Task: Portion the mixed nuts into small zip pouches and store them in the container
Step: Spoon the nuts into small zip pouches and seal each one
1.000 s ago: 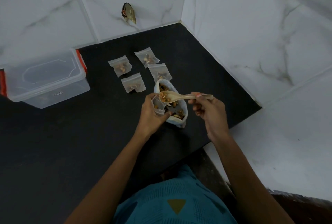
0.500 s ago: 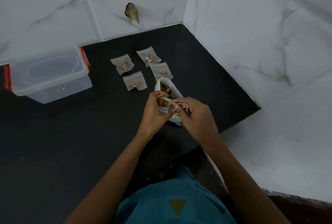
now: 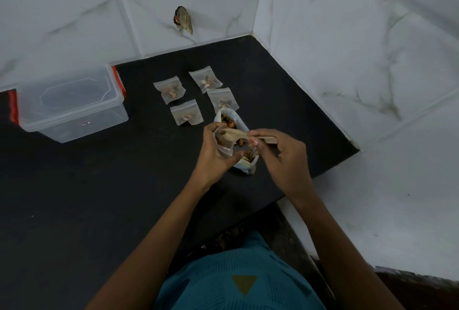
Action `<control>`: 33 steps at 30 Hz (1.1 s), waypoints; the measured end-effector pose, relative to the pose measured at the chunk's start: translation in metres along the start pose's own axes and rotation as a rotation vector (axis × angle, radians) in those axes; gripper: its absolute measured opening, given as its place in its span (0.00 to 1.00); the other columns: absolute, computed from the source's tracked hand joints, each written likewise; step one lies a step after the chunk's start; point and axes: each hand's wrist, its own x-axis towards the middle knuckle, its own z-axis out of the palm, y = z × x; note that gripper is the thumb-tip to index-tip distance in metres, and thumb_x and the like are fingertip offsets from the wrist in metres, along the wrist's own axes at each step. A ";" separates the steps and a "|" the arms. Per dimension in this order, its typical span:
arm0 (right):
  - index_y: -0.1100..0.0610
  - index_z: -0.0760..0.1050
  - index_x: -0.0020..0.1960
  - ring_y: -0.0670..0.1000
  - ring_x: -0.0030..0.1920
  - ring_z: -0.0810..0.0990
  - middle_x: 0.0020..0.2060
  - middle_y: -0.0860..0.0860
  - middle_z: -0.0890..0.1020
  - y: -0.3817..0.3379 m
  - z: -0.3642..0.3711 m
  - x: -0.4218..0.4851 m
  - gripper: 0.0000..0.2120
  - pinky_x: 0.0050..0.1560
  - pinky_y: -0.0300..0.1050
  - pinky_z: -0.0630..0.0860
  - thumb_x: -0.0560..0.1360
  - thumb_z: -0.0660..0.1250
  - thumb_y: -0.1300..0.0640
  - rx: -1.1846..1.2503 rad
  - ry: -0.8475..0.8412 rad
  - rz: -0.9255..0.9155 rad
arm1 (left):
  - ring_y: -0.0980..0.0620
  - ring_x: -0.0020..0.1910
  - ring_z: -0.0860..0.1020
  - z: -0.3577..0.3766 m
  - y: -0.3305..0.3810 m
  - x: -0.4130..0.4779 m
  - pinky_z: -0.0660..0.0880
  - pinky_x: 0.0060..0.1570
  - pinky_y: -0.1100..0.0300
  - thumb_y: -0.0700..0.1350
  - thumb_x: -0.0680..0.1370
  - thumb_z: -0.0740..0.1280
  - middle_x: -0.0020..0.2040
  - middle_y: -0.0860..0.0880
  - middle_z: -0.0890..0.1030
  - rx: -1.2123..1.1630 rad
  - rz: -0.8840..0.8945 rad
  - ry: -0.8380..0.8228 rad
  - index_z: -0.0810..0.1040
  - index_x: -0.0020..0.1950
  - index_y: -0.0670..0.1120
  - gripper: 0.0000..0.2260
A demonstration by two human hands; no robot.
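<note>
Left hand (image 3: 215, 153): fingers curl round a small clear zip pouch (image 3: 225, 148), held above the nut bag.
Right hand (image 3: 284, 158): thumb and fingertips pinch the flat handle of a pale wooden spoon (image 3: 234, 134), whose bowl sits at the pouch's mouth.
Nut bag (image 3: 239, 122): soft white plastic, open-topped, standing on the table (image 3: 99, 185) under both hands, with brown mixed nuts showing inside.
Filled pouches (image 3: 186, 115): four, square and clear, lying flat just beyond the bag.
Container (image 3: 72, 103): clear rectangular plastic box, lidded, with red clasps, well apart at left.
</note>
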 end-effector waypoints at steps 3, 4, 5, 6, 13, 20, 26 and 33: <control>0.65 0.78 0.52 0.38 0.49 0.77 0.46 0.49 0.78 0.002 0.002 -0.001 0.14 0.48 0.25 0.73 0.73 0.61 0.58 -0.015 -0.047 0.006 | 0.74 0.48 0.71 0.001 0.001 -0.001 0.70 0.47 0.76 0.34 0.69 0.73 0.52 0.57 0.68 0.009 0.010 -0.013 0.61 0.60 0.45 0.27; 0.65 0.78 0.52 0.38 0.49 0.77 0.46 0.49 0.79 0.003 0.002 -0.002 0.13 0.48 0.26 0.73 0.73 0.62 0.59 -0.021 -0.038 -0.015 | 0.74 0.49 0.70 0.001 0.002 -0.001 0.70 0.48 0.76 0.34 0.69 0.73 0.52 0.58 0.68 0.010 0.012 -0.013 0.61 0.60 0.45 0.27; 0.66 0.78 0.52 0.40 0.49 0.77 0.46 0.50 0.79 0.003 0.002 -0.002 0.13 0.48 0.27 0.74 0.73 0.62 0.60 -0.034 -0.024 -0.047 | 0.74 0.49 0.70 0.001 0.002 0.000 0.70 0.48 0.76 0.34 0.69 0.73 0.52 0.58 0.68 0.012 0.013 -0.012 0.61 0.60 0.45 0.27; 0.66 0.78 0.51 0.41 0.49 0.77 0.45 0.51 0.79 0.005 0.001 -0.003 0.12 0.49 0.30 0.75 0.73 0.62 0.61 -0.059 -0.021 -0.086 | 0.74 0.49 0.70 0.001 0.002 0.000 0.70 0.48 0.76 0.34 0.69 0.73 0.52 0.58 0.68 0.015 0.012 -0.014 0.61 0.60 0.45 0.27; 0.65 0.78 0.52 0.43 0.49 0.78 0.45 0.54 0.81 0.016 0.002 -0.007 0.11 0.51 0.32 0.75 0.72 0.63 0.64 -0.069 -0.053 -0.141 | 0.63 0.51 0.71 -0.004 0.003 0.003 0.69 0.46 0.77 0.36 0.69 0.73 0.52 0.57 0.69 -0.008 -0.040 0.006 0.61 0.61 0.45 0.27; 0.58 0.75 0.54 0.39 0.41 0.80 0.42 0.44 0.80 0.012 0.001 -0.005 0.11 0.43 0.31 0.77 0.74 0.63 0.68 0.124 0.064 0.194 | 0.65 0.52 0.69 -0.005 0.001 0.004 0.66 0.48 0.81 0.34 0.70 0.71 0.52 0.61 0.67 0.021 -0.065 -0.018 0.61 0.65 0.41 0.28; 0.65 0.75 0.54 0.36 0.45 0.79 0.44 0.50 0.80 0.010 -0.001 -0.003 0.10 0.46 0.28 0.75 0.73 0.64 0.68 0.071 0.129 0.054 | 0.67 0.50 0.69 -0.006 0.006 0.008 0.67 0.45 0.81 0.36 0.70 0.72 0.51 0.62 0.67 -0.003 -0.096 -0.001 0.61 0.62 0.46 0.27; 0.67 0.77 0.53 0.49 0.50 0.79 0.46 0.59 0.82 0.019 0.013 -0.013 0.12 0.54 0.34 0.75 0.72 0.62 0.65 -0.084 -0.026 -0.118 | 0.61 0.52 0.72 -0.008 0.005 0.012 0.72 0.49 0.68 0.37 0.68 0.73 0.52 0.55 0.71 -0.029 -0.098 -0.001 0.63 0.58 0.49 0.26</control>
